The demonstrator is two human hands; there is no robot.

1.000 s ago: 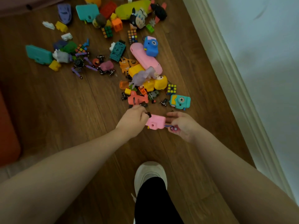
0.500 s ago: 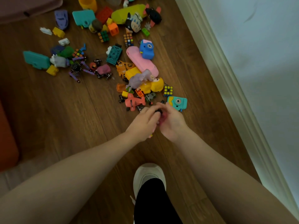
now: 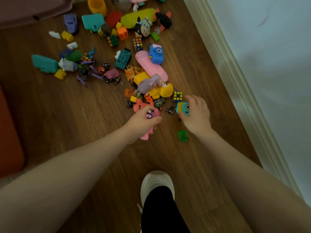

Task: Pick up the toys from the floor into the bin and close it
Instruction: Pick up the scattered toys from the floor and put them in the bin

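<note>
Nearest, a white shoe (image 3: 157, 182) is standing on the wooden floor (image 3: 67, 132) below both forearms; just under the right wrist a small green toy car (image 3: 183, 136) is lying apart from the heap. Further out, the left hand (image 3: 143, 121) is curling shut around a pink toy (image 3: 148, 133), whose lower end is sticking out beneath the palm, with small pink-and-white pieces showing between the fingers (image 3: 144, 110); the right hand (image 3: 196, 115) is spreading its fingers around a teal toy camera (image 3: 183, 108), thumb below it and fingertips above it, though whether it is gripping the camera yet I cannot tell. Just beyond the right fingertips a small puzzle cube (image 3: 177, 96) is sitting beside a yellow figure (image 3: 165, 89); beyond the left knuckles a pink case (image 3: 150, 66) is carrying a blue toy camera (image 3: 156, 53). Farthest away, more toys are scattering toward a yellow cup (image 3: 96, 5); the bin is not identifiable anywhere.
</note>
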